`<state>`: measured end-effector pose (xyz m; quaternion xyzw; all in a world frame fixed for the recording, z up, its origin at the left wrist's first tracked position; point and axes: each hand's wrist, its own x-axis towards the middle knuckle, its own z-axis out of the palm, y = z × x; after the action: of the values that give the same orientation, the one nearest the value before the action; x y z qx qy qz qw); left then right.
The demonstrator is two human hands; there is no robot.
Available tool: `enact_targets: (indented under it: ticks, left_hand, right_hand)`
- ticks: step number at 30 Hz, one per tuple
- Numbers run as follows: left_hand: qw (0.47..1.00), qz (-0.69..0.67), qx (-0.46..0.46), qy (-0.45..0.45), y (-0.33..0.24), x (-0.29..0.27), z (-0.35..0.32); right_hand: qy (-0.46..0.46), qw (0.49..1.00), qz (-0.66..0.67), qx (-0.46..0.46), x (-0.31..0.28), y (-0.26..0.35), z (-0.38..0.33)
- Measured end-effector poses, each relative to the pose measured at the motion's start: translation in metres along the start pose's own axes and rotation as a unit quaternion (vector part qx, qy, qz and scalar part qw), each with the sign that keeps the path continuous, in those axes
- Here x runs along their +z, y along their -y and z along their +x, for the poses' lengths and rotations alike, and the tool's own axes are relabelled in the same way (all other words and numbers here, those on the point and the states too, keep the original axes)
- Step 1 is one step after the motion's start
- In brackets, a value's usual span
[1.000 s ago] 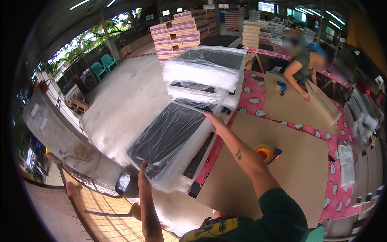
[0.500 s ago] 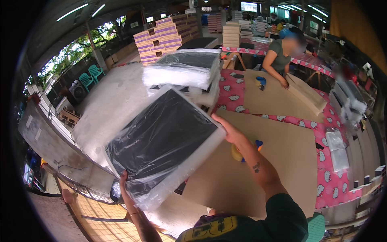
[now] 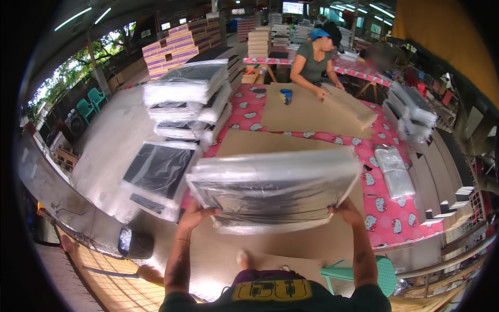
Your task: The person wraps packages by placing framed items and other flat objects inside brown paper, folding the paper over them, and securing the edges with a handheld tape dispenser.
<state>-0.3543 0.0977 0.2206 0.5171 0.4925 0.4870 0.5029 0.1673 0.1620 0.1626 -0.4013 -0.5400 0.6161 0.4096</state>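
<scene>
A flat rectangular panel, wrapped in clear plastic, (image 3: pixel 275 190) is held in front of me, its dark face and pale edge showing through the film, slightly blurred. My left hand (image 3: pixel 195 214) grips its lower left corner, and my right hand (image 3: pixel 347 212) grips the right one, thumbs over the near face. It is above a large brown cardboard sheet (image 3: pixel 244 141) on the table with the pink patterned cover (image 3: pixel 370 200). To the left stands a stack of similar wrapped panels (image 3: pixel 184 96), with another wrapped panel (image 3: pixel 158 169) lower down in front.
Across the table a person (image 3: pixel 314 57) handles a folded brown cardboard piece (image 3: pixel 348 106); a blue tape dispenser (image 3: pixel 286 96) lies nearby. Folded clear plastic bags (image 3: pixel 395 171) lie at the right. A green stool (image 3: pixel 378 275) stands near my right arm, a dark bin (image 3: pixel 136 243) at my left.
The wrapped panel has moved from over the left side to in front of me above the cardboard, tilting to show its edge. My view has turned right. Both hands still hold it.
</scene>
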Motion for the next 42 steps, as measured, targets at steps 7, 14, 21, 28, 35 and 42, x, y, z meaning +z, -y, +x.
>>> enact_targets:
  ticks: [7,14,21,28,35,42]
  left_hand:
    - [0.997,-0.065,-0.049,-0.01,0.102,0.094,0.054]
    - [0.994,-0.09,-0.012,-0.06,0.101,0.101,0.043]
    - [0.996,0.02,0.066,0.061,0.044,0.067,0.048]
    - [0.827,0.345,0.436,-0.081,-0.24,0.124,0.072]
    - [0.738,0.629,0.173,0.173,-0.084,0.18,0.105]
    - [0.747,0.587,0.303,0.073,-0.103,0.209,0.083]
  right_hand:
    - [-0.157,0.98,0.111,-0.057,-0.035,-0.056,-0.053]
    - [-0.212,0.914,-0.163,-0.306,-0.022,0.096,-0.054]
    - [0.067,0.716,-0.689,-0.096,0.059,0.137,0.005]
    - [0.033,0.705,-0.696,-0.131,0.061,0.135,-0.005]
    - [0.06,0.717,-0.689,-0.084,0.07,0.136,-0.009]
    - [0.041,0.71,-0.697,-0.093,0.062,0.139,-0.005]
